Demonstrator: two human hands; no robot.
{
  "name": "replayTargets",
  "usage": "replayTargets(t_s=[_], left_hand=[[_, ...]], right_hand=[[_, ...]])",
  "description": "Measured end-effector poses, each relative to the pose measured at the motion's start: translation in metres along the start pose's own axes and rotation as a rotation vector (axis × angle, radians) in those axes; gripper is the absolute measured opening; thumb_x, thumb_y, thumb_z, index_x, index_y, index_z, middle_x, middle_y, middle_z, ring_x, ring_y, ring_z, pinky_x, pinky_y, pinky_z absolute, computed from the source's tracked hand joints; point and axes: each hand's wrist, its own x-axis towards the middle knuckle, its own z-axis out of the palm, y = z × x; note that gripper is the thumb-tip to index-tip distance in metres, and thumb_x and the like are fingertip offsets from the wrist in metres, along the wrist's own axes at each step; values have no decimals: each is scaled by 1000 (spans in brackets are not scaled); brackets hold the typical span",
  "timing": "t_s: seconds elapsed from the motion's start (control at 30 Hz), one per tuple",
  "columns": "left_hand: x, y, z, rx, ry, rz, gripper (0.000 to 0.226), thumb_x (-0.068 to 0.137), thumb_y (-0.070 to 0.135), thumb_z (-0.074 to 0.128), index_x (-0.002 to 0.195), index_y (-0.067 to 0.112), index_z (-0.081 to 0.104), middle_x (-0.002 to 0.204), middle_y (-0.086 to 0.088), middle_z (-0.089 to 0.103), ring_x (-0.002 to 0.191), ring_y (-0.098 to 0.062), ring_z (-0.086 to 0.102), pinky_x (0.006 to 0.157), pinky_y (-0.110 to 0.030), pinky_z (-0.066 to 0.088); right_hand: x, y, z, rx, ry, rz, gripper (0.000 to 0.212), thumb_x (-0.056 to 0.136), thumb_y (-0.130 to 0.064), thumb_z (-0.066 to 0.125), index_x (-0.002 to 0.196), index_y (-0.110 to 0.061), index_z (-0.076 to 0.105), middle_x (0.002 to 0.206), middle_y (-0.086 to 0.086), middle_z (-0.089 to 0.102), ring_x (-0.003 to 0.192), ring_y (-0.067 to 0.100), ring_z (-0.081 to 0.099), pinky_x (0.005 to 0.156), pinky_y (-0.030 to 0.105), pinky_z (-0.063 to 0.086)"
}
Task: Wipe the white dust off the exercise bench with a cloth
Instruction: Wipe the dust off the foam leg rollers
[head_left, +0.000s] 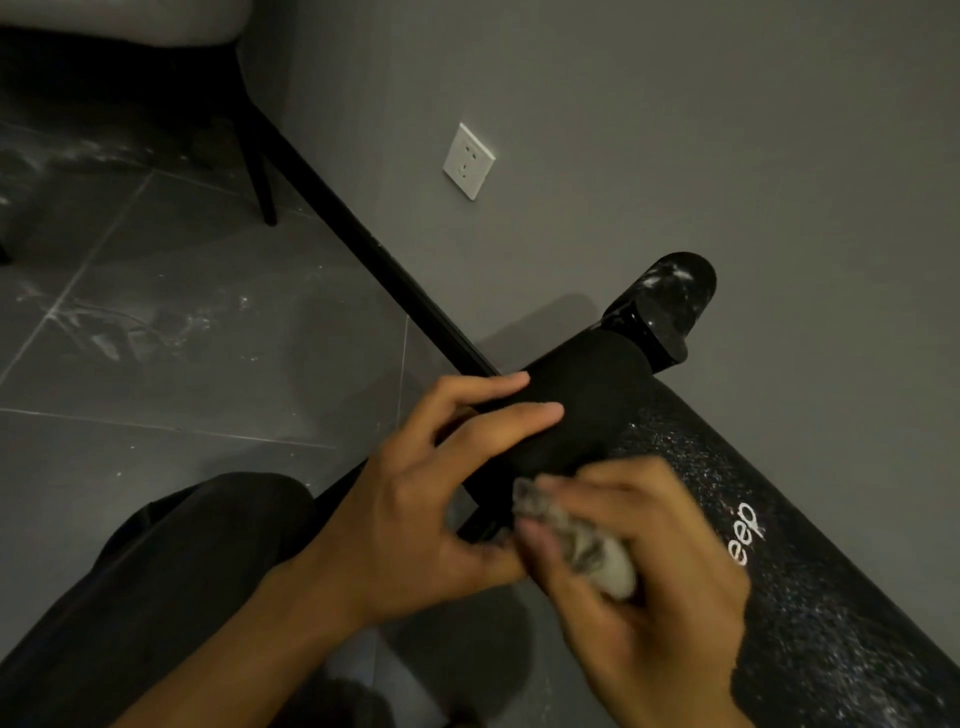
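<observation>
The black exercise bench (810, 587) runs from the lower right toward the middle, its padded top speckled with white dust around a white logo. At its near end sits a black foam roller (576, 410), and a glossy black end cap (670, 306) behind it carries white smears. My left hand (415, 514) rests on the foam roller with fingers stretched along it. My right hand (639, 577) grips a crumpled grey cloth (582, 545) against the roller's lower end; this hand is motion-blurred.
A grey wall with a white power socket (469, 161) stands behind the bench, with a black skirting strip (363, 244) along its foot. Dark floor tiles (182, 332) show white dust smears. A chair leg (262, 182) stands at the upper left. My dark trouser leg (156, 587) fills the lower left.
</observation>
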Motion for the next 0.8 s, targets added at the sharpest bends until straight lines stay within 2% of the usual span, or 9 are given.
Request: replayTargets(t_s=[0.07, 0.13, 0.27, 0.33, 0.47, 0.57, 0.63, 0.73, 0.8], left_hand=[[-1, 0, 2, 45, 15, 6, 78, 78, 24, 86, 145, 20, 47, 145, -9, 48, 132, -17, 55, 103, -24, 50], [-2, 1, 3, 52, 18, -13, 86, 73, 28, 89, 146, 19, 44, 146, -6, 48, 134, -16, 53, 105, -21, 47], [-2, 7, 3, -25, 64, -72, 64, 92, 54, 69, 140, 18, 46, 145, -5, 49, 135, -18, 53, 105, -26, 47], [-2, 7, 4, -30, 75, -54, 57, 97, 54, 62, 138, 16, 49, 143, -8, 51, 133, -19, 55, 104, -29, 49], [-3, 5, 5, 44, 91, -1, 71, 73, 20, 88, 135, 17, 53, 141, -11, 52, 130, -17, 57, 100, -25, 52], [-3, 6, 5, 90, 77, 68, 69, 70, 9, 90, 131, 17, 57, 142, -15, 51, 129, -18, 57, 104, -25, 49], [-2, 6, 5, 106, 67, 99, 64, 73, 8, 87, 129, 16, 59, 142, -16, 50, 131, -21, 56, 106, -27, 47], [-2, 6, 5, 91, 36, 76, 68, 75, 16, 82, 136, 18, 52, 145, -14, 47, 134, -19, 51, 108, -26, 46], [-3, 6, 5, 73, 10, 20, 82, 75, 29, 84, 145, 19, 43, 147, -10, 44, 136, -14, 49, 107, -23, 46]], right_hand=[[4, 12, 2, 4, 147, 123, 5, 91, -21, 68, 96, -18, 67, 95, -5, 64, 85, 9, 64, 73, 21, 48], [6, 18, 4, 11, 252, 246, 4, 93, -23, 64, 96, -21, 64, 94, -5, 65, 83, 11, 64, 70, 26, 49], [-2, -2, 10, 45, 105, 53, 9, 89, -17, 66, 94, -9, 68, 95, 0, 65, 84, 7, 64, 72, 17, 46], [-1, -4, 11, 24, 68, -7, 9, 90, -17, 69, 95, -10, 70, 94, 0, 64, 84, 5, 62, 73, 16, 46], [10, 10, 11, -5, 264, 195, 8, 94, -18, 64, 97, -12, 65, 92, 1, 63, 83, 8, 62, 73, 17, 45], [2, 3, 10, 8, 198, 113, 9, 92, -15, 65, 94, -7, 66, 91, 6, 64, 83, 11, 63, 72, 19, 46], [-1, 2, 8, -5, 150, 49, 9, 91, -15, 65, 95, -8, 65, 91, 6, 64, 83, 9, 62, 72, 20, 47], [2, 16, 8, 12, 271, 276, 12, 95, -27, 62, 97, -15, 66, 94, 1, 66, 82, 12, 64, 69, 29, 52], [2, 18, 10, 35, 301, 328, 17, 96, -30, 60, 100, -14, 65, 94, 0, 65, 81, 14, 64, 67, 29, 51]])
